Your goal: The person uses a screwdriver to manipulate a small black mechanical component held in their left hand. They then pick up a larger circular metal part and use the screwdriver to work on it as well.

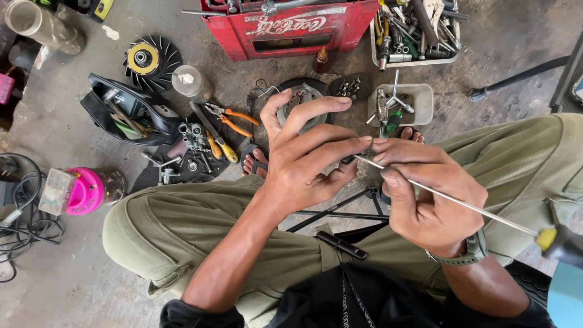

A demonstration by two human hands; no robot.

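**Small part in left hand, screwdriver tip on it — work under way**

Person sits on the floor, knees up, both hands over the lap. Left hand [303, 167] curls round a small dark part [347, 160], pinched between thumb and bent fingers; index and middle stretched forward above it. The part is mostly hidden by the fingers, so its kind can't be told. Right hand [425, 194] grasps a long thin screwdriver [449, 199] by the bare shaft, fingers clenched near the tip end; its yellow-black handle sticks out far right, unheld. The tip meets the part right where the two hands touch.

Progress, judged: the job looks mid-way. The tool is engaged on the part, nothing looks finished or set aside in hand. Whether the tip is seated in a slot or hole can't be seen.

On the floor ahead, well apart from the hands: a round metal housing [302, 97], a white tray [408, 102] with a T-wrench and bits, a black dish of bolts [350, 87], orange pliers [234, 120], a loose carburettor [193, 136] on a dark cloth, a fan wheel [152, 61], a red crate [291, 27], a tool tray [416, 30]. These lie loose, which suggests disassembled pieces are left to handle. Bare toes show just under the hands.
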